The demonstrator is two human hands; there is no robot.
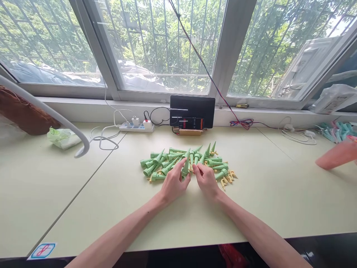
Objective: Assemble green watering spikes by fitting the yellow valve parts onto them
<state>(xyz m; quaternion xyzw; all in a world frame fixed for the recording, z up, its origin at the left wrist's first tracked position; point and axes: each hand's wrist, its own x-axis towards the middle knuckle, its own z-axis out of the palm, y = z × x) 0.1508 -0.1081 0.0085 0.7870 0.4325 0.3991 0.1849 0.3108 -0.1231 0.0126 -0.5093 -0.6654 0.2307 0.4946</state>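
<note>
My left hand is closed around a green plastic spike, which it holds with the narrow tip pointing up. Just to its right, my right hand pinches with thumb and forefinger beside that spike's lower end; what is between the fingers is too small to make out. Behind and around both hands spreads a pile of similar green spikes, most lying on their sides and some upright. Small yellow plastic pieces lie at the pile's right edge, with others among the spikes.
Behind the pile a phone leans against a dark tablet. A power strip with plugs and cables sits at the back left of the table. A white curved tube reaches in from the left; a pink object is at right.
</note>
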